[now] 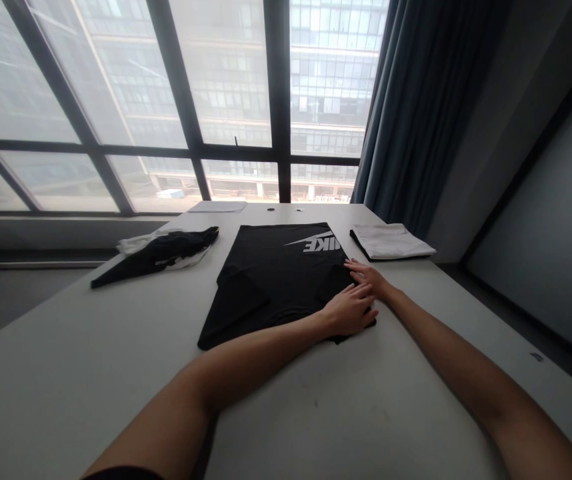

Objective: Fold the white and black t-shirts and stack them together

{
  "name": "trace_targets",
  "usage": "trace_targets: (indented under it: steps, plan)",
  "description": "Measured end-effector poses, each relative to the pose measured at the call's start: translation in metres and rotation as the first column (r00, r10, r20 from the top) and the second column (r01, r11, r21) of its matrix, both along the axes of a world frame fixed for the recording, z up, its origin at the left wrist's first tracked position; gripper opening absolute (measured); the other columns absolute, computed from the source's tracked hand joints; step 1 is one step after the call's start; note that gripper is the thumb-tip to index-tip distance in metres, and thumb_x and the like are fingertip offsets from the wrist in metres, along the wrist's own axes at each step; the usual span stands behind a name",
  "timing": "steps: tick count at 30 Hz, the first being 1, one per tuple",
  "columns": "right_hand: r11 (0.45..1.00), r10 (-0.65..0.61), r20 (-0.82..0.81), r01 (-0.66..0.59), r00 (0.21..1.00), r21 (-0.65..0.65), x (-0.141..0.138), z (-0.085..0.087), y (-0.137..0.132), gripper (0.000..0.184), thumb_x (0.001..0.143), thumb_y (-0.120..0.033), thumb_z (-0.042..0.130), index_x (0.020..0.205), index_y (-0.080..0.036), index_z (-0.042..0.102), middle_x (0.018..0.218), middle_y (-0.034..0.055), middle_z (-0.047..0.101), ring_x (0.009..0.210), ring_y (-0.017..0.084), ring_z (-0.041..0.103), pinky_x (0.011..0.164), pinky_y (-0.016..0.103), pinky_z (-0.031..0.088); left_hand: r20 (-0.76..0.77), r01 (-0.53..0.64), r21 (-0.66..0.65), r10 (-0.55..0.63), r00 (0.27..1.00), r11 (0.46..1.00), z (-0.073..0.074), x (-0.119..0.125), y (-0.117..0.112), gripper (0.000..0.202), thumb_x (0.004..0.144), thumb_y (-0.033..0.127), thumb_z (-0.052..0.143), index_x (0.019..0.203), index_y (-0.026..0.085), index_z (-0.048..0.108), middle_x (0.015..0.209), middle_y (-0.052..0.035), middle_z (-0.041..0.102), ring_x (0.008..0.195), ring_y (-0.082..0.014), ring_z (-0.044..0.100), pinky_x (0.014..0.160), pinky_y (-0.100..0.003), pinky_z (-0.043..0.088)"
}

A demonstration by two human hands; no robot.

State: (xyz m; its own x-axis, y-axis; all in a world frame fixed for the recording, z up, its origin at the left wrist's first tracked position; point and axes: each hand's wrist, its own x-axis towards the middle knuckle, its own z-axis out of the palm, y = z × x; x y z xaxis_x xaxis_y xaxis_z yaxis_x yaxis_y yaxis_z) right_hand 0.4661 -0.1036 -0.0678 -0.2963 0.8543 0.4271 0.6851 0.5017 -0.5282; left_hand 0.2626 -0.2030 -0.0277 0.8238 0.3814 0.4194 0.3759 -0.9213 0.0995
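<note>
A black T-shirt (pixel 281 280) with a white logo lies spread on the white table, its sides folded inward. The logo sits at its far right part. My left hand (pixel 350 310) reaches across to the right and rests on the shirt's near right part, its fingers stretched out. Just beyond it, my right hand (pixel 367 277) lies at the shirt's right edge, fingers extended over the cloth. The two hands are close together, the left one partly in front of the right. Neither hand visibly grasps the fabric.
Crumpled black and white clothes (pixel 166 250) lie on the table's left side. A folded white and black garment (pixel 391 241) sits at the right. Flat white sheets (pixel 217 207) are at the far edge of the table (pixel 116 373). Beyond stand windows and a blue curtain (pixel 416 113).
</note>
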Motion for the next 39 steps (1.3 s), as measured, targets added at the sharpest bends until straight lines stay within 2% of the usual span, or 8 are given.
trace_targets:
  steps: [5,11,18,21,27,33,36,39]
  plan:
    - [0.999,0.043,0.144,-0.040,0.989,-0.026,-0.002,-0.001,0.001,0.037,0.092,-0.029,0.060,0.127,-0.025,0.070,0.144,0.0065,0.059,0.143,0.028,0.044,0.119,0.049,0.034,-0.009,0.049,0.018,-0.049,0.999,0.999,0.001,0.003,-0.017,0.040,0.104,0.041,0.045,0.123,0.013,0.064,0.145,-0.0174,0.053,0.140,-0.0285,0.045,0.119,-0.043,0.031]
    - [1.000,0.015,0.194,-0.013,0.981,-0.014,-0.005,-0.001,-0.004,0.042,0.099,-0.034,0.051,0.139,-0.026,0.062,0.150,0.0059,0.052,0.145,0.026,0.039,0.121,0.049,0.030,-0.217,0.162,-0.086,-0.177,0.960,0.983,-0.005,-0.001,-0.033,0.067,0.103,0.057,0.040,0.151,0.010,0.042,0.159,-0.0232,0.033,0.150,-0.0354,0.027,0.119,-0.057,0.025]
    - [0.996,-0.078,0.265,0.089,0.961,-0.030,-0.008,0.001,-0.009,0.044,0.101,-0.037,0.047,0.141,-0.025,0.060,0.154,0.0069,0.047,0.148,0.027,0.034,0.122,0.050,0.026,-0.289,0.210,-0.167,-0.251,0.924,0.963,0.002,-0.003,-0.039,0.077,0.102,0.063,0.038,0.156,0.009,0.033,0.164,-0.0244,0.021,0.153,-0.0366,0.017,0.122,-0.051,0.019]
    - [0.987,-0.144,0.215,0.155,0.966,-0.035,-0.007,0.001,-0.006,0.046,0.102,-0.039,0.044,0.142,-0.022,0.059,0.155,0.0087,0.046,0.149,0.027,0.033,0.123,0.049,0.025,-0.287,0.239,-0.181,-0.283,0.915,0.954,0.003,-0.004,-0.039,0.075,0.101,0.063,0.039,0.157,0.012,0.034,0.165,-0.0217,0.020,0.153,-0.0361,0.016,0.122,-0.049,0.018]
    - [0.995,-0.099,-0.054,0.100,0.994,0.020,-0.004,0.005,-0.006,0.049,0.102,-0.038,0.039,0.146,-0.023,0.055,0.152,0.0053,0.051,0.147,0.022,0.035,0.123,0.044,0.028,-0.272,0.248,-0.166,-0.286,0.919,0.954,0.003,-0.004,-0.039,0.069,0.103,0.059,0.038,0.156,0.015,0.036,0.165,-0.0181,0.023,0.153,-0.0349,0.016,0.123,-0.048,0.017]
    - [0.997,0.070,0.169,-0.063,0.983,-0.047,-0.013,0.006,-0.017,0.048,0.094,-0.035,0.057,0.142,-0.029,0.059,0.154,0.0043,0.048,0.148,0.028,0.035,0.122,0.054,0.024,-0.262,0.272,-0.158,-0.305,0.915,0.949,-0.002,-0.003,-0.038,0.069,0.103,0.057,0.041,0.155,0.013,0.036,0.164,-0.0206,0.025,0.153,-0.0357,0.017,0.122,-0.047,0.019]
    - [0.999,0.030,0.104,-0.027,0.994,-0.030,-0.013,0.005,-0.014,0.047,0.095,-0.040,0.056,0.141,-0.026,0.060,0.152,0.0058,0.050,0.147,0.027,0.037,0.122,0.049,0.028,-0.257,0.290,-0.151,-0.321,0.912,0.945,0.001,-0.002,-0.037,0.068,0.103,0.057,0.043,0.154,0.011,0.039,0.162,-0.0215,0.027,0.152,-0.0374,0.021,0.122,-0.048,0.022]
    - [0.993,-0.118,-0.088,0.120,0.989,0.015,-0.007,0.004,-0.007,0.047,0.099,-0.039,0.044,0.140,-0.022,0.061,0.147,0.0065,0.056,0.142,0.024,0.045,0.120,0.044,0.033,-0.214,0.287,-0.152,-0.315,0.925,0.946,0.012,0.001,-0.029,0.055,0.105,0.049,0.042,0.148,0.015,0.049,0.158,-0.0157,0.040,0.145,-0.0305,0.039,0.119,-0.040,0.030]
